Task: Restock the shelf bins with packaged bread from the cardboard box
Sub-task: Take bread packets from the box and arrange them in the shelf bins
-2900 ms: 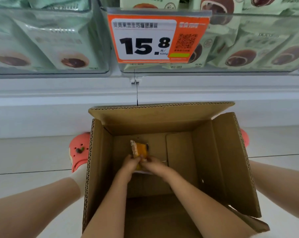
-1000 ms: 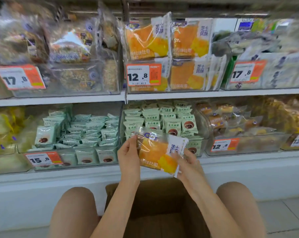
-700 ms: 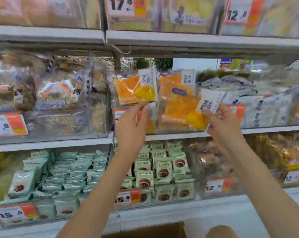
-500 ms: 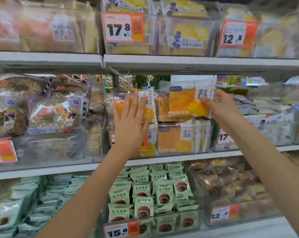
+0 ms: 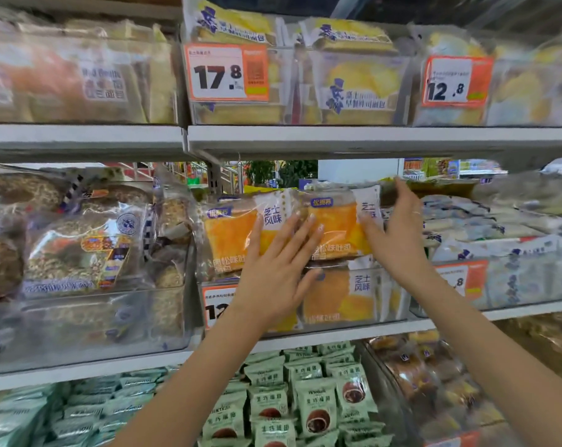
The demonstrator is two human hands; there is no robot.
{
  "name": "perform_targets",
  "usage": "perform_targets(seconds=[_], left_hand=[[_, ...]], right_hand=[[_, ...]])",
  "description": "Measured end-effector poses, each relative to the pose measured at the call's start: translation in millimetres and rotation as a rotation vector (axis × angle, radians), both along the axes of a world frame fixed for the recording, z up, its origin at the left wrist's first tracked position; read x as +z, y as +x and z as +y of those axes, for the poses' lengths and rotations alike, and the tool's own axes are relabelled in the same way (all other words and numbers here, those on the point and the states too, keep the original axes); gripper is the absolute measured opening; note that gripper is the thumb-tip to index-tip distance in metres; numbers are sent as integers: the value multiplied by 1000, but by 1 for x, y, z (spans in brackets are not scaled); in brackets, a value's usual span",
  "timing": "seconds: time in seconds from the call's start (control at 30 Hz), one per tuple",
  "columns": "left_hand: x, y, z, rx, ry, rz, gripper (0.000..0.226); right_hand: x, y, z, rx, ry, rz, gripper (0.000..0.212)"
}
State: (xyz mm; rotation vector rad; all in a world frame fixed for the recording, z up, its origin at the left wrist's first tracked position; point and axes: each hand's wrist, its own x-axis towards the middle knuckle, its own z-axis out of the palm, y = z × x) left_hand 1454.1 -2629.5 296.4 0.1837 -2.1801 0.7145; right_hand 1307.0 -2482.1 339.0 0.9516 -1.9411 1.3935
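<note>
An orange packaged bread (image 5: 334,227) lies on top of the stack in the clear middle-shelf bin (image 5: 386,301). My right hand (image 5: 399,240) holds its right edge, thumb on the front and fingers behind. My left hand (image 5: 273,269) is flat with fingers spread, pressing against this pack and the neighbouring orange pack (image 5: 231,237). Another orange pack (image 5: 341,298) sits below inside the bin. An orange price tag (image 5: 216,304) is partly hidden by my left wrist. The cardboard box is out of view.
The shelf board above (image 5: 337,140) hangs close over the bin, carrying yellow bread behind a 17.8 tag (image 5: 228,72). A bin of grain bread (image 5: 79,246) stands to the left, white-and-blue packs (image 5: 499,240) to the right, green packets (image 5: 305,404) on the shelf below.
Both hands came up out of the box with one orange pack. The right hand carried it to the middle-shelf bin and lowered it onto the stack; the left hand moved right onto the packs.
</note>
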Motion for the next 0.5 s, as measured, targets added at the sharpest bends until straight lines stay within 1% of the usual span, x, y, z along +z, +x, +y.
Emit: perform_targets(seconds=[0.07, 0.1, 0.13, 0.17, 0.23, 0.3, 0.37, 0.43, 0.5], left_hand=[[0, -6, -1, 19, 38, -20, 59], [0, -7, -2, 21, 48, -27, 59], [0, -7, -3, 20, 54, -34, 59], [0, -7, -3, 16, 61, -44, 59], [1, -5, -3, 7, 83, -75, 59], [5, 0, -1, -26, 103, -94, 60], [9, 7, -2, -78, 127, -46, 62], [16, 19, -8, -66, 181, 79, 65], [24, 30, -21, 26, 280, 185, 72]], right_hand=[[-1, 6, -1, -102, 142, 301, 67], [-1, 7, -3, -117, 248, 386, 63], [-1, 4, -6, -98, 351, 398, 61], [0, 2, -10, -61, 433, 366, 61], [1, -2, -15, 15, 488, 275, 59], [0, 0, -16, 0, 523, 252, 58], [-1, 4, -12, -53, 567, 243, 58], [-5, 14, -10, -119, 549, 322, 60], [-7, 25, -13, -180, 525, 474, 64]])
